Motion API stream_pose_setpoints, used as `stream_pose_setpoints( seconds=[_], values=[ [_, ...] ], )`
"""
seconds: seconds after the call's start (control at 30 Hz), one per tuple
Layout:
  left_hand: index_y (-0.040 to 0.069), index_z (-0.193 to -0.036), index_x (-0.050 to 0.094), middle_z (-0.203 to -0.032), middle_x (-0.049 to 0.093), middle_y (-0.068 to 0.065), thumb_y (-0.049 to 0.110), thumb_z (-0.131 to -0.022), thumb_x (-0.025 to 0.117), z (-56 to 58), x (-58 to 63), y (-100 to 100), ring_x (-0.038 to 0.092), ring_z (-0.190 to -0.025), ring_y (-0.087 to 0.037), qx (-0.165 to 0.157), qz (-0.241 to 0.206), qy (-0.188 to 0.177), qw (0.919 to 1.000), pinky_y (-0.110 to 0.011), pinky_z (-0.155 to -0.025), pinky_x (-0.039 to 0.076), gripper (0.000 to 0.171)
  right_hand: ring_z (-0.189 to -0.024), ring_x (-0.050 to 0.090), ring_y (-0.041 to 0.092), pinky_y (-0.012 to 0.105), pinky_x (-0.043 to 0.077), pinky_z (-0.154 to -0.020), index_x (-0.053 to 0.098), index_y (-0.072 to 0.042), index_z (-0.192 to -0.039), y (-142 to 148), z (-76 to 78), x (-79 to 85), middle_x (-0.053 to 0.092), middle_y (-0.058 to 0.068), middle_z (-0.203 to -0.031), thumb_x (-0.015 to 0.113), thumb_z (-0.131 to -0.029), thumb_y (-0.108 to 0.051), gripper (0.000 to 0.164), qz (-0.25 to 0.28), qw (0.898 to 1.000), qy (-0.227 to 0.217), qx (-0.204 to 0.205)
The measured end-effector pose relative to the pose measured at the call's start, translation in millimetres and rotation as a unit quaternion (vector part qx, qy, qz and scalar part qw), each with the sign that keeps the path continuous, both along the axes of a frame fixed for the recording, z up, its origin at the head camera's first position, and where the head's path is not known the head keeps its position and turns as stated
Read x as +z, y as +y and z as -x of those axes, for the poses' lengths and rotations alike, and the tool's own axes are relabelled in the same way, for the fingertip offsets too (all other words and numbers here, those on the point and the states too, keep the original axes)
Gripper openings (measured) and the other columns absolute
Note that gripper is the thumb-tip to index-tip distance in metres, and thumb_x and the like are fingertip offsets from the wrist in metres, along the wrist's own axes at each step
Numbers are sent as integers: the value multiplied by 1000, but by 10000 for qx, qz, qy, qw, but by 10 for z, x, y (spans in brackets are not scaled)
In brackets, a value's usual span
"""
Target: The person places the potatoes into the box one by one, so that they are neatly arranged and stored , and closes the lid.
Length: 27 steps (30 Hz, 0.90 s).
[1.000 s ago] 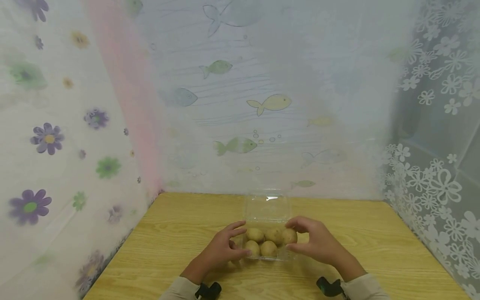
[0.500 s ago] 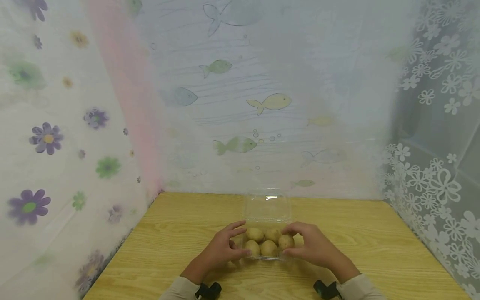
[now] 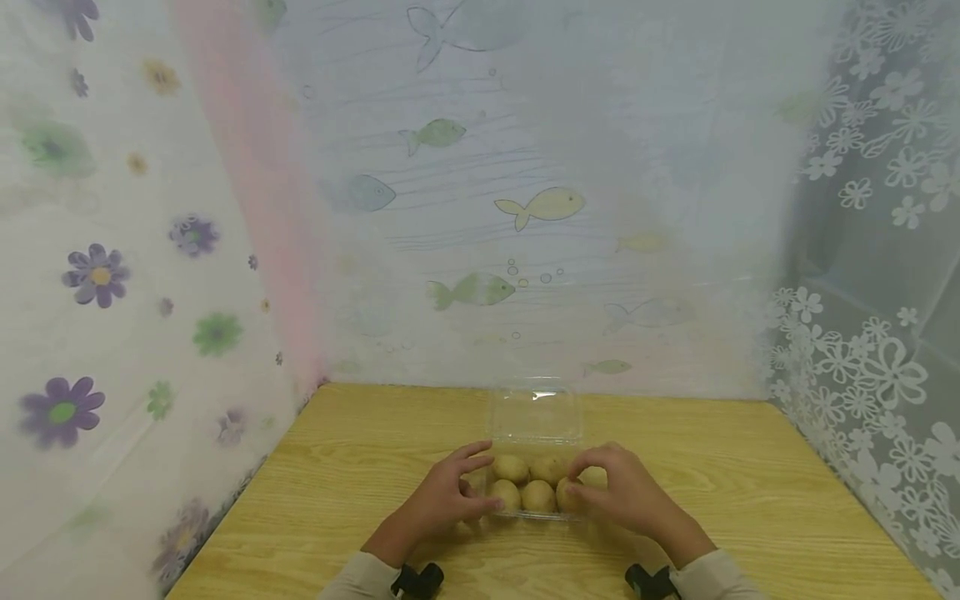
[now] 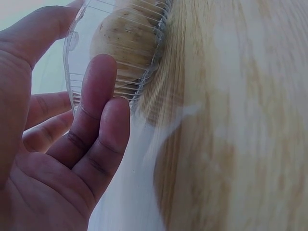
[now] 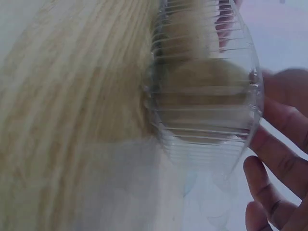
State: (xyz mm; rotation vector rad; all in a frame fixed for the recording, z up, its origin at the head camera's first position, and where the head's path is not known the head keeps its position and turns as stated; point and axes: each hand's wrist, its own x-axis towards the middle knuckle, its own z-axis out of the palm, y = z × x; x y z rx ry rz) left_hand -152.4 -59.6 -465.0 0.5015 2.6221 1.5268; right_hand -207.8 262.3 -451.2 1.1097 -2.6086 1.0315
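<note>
A clear plastic clamshell box [image 3: 525, 517] stands on the wooden table with its lid [image 3: 534, 412] raised behind it. Several potatoes [image 3: 538, 497] lie in its base in two rows. My left hand [image 3: 444, 493] holds the box's left side, thumb at the front corner and fingers along the ribbed wall [image 4: 113, 89]. At the front right corner my right hand [image 3: 626, 492] pinches the top of a potato [image 3: 566, 497], thumb and index finger close together. Through the box wall, in the right wrist view, this potato [image 5: 202, 101] sits low inside, partly blurred.
The wooden table [image 3: 375, 433] runs back to a pale fish-print curtain [image 3: 465, 250]. A flower-print curtain [image 3: 135, 333] lines the left side and a translucent floral one [image 3: 855, 367] the right. Dark wrist-camera mounts [image 3: 420, 581] sit at both cuffs.
My right hand has brought the potato left and toward me, then down into the front right corner of the box. The left hand stays in place on the box.
</note>
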Motion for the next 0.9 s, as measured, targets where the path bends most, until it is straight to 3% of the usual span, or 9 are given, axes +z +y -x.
stream_pose_setpoints(
  seconds=[0.33,0.6,0.9],
  values=[
    [21,-158,44,-164,41,-3,31,-90,84,4,-11,-16,65,-62,-10,-12,-63,5,10000,-26,-62,57,80,-102,62,11,50,52,-93,77,-34,-94,7,22,32,74,-21,-101,83,-90,-30,8,3,10000,20,39],
    [17,-159,42,-163,41,-7,30,-90,84,4,-5,-15,67,-65,-11,-28,-47,48,10000,-26,-62,58,82,-102,63,18,52,53,-90,79,-27,-94,-2,9,39,76,-14,-102,79,-94,-31,4,109,9998,-161,-55],
    [15,-160,41,-164,41,-8,32,-90,83,-1,-4,-14,64,-61,-9,-69,0,51,10000,-26,-61,57,83,-102,63,17,45,53,-87,79,-31,-97,-4,-11,38,76,-14,-105,77,-95,-35,5,62,9980,-502,-379]
  ],
)
